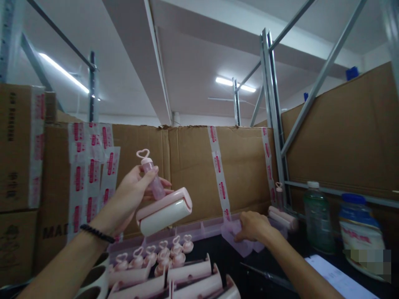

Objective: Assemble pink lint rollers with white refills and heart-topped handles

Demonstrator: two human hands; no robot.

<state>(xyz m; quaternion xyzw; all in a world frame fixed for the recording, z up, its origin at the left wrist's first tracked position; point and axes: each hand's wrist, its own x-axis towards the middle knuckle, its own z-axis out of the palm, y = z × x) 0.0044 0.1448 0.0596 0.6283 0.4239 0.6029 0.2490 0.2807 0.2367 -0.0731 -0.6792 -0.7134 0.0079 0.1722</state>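
My left hand [149,180] is raised left of centre, its fingers wrapped round a translucent pink tube [156,182] with a heart-shaped loop on its cap. Just below the tube is a pink and white cylindrical piece [165,211]; whether the two are joined cannot be made out. My right hand [254,226] reaches down at the back of the dark surface, fingers bent over a translucent lilac tray piece [240,245]. Several heart-topped pink caps [163,253] stand below my left hand, with several pale pink cylindrical shells [190,272] in front of them.
Cardboard [193,166] with printed tape rises behind the surface. At right are a green bottle [318,224], a blue-lidded jar [358,228], a white paper [336,274] and another pink tube assembly [283,218]. Metal rack posts [274,104] stand behind. Round cream openings [95,278] are at lower left.
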